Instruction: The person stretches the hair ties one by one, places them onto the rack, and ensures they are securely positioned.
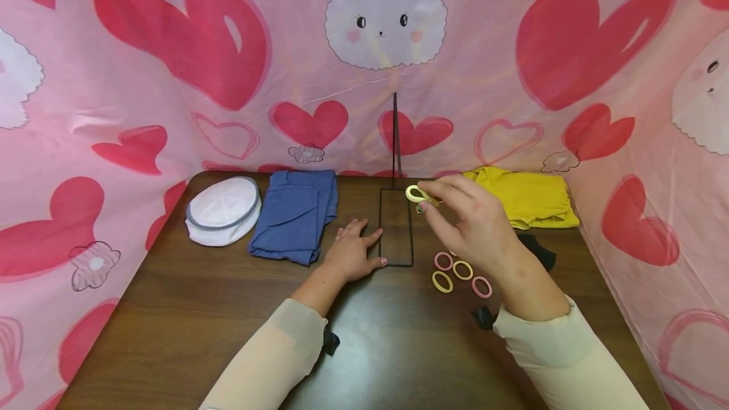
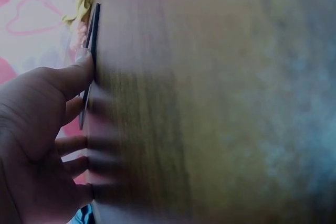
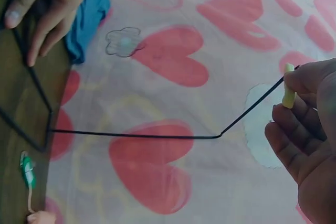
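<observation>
Right hand [image 1: 475, 226] is pinching a yellow hair tie [image 1: 414, 194] near the wire stand [image 1: 395, 220], left hand [image 1: 353, 255] is lying spread, bracing its base; the tie risks slipping off.

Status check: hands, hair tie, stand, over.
Left hand flat, steadying wire stand. Right hand pinching yellow hair tie near the rod. Path clear.

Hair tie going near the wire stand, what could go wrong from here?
1. The wire stand looks thin; only the left hand rests at its base, so a sideways tug could tip or bend it.
2. The right hand pinches the yellow hair tie at its fingertips; it might slip.
3. The loose hair ties lie under that wrist and could be swept aside.
</observation>
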